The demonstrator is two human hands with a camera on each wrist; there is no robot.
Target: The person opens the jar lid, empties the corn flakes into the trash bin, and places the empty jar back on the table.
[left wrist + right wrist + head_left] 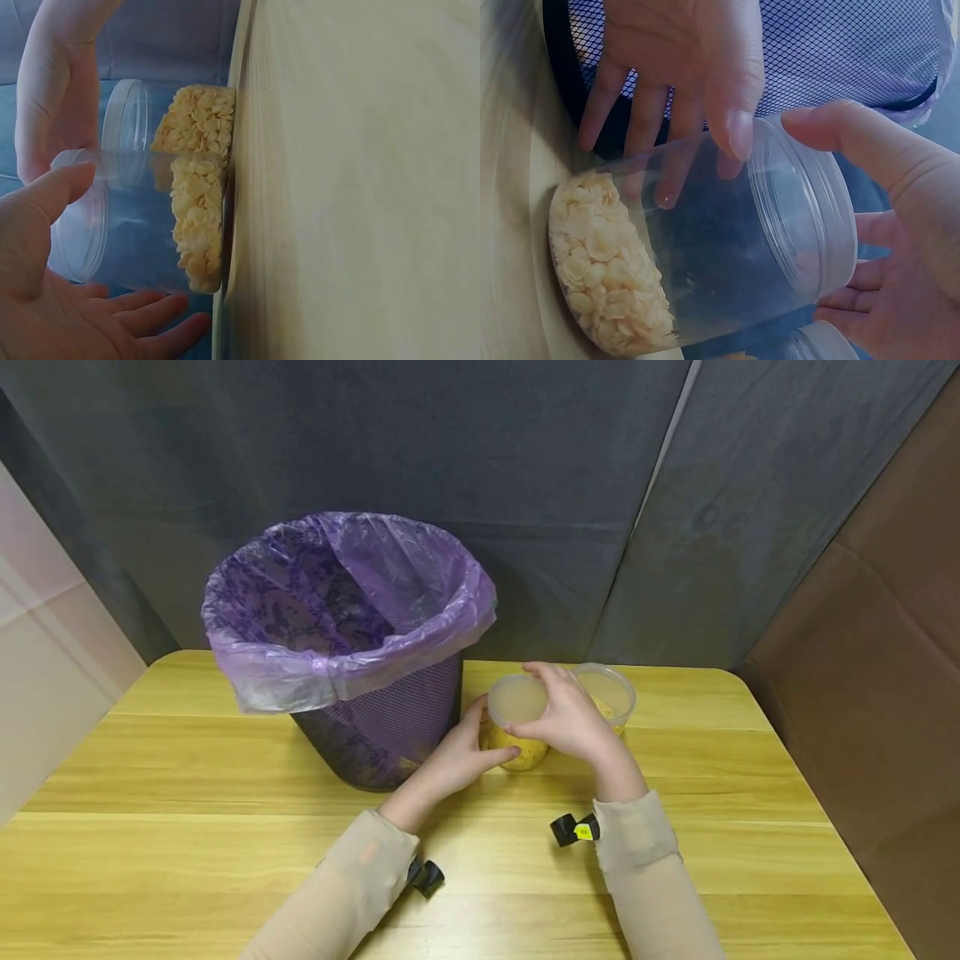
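A clear round plastic jar [720, 247], partly filled with yellow flakes [607, 262], stands on the table under a cloudy translucent lid [517, 700]. My right hand [566, 714] grips this lid from the right, thumb at its near edge and fingers on the far side. Around the jar's left side is my left hand [459, 756]; its fingers are extended behind the wall and its thumb lies across the front. A second jar [609, 693] with similar flakes stands just behind and to the right, partly covered by my right hand.
A dark mesh bin [390, 727] lined with a purple plastic bag [285, 685] stands close to the left of the jars. The wooden table [480, 893] ends at a grey curtain [540, 485] behind. A brown panel [877, 693] borders the right side.
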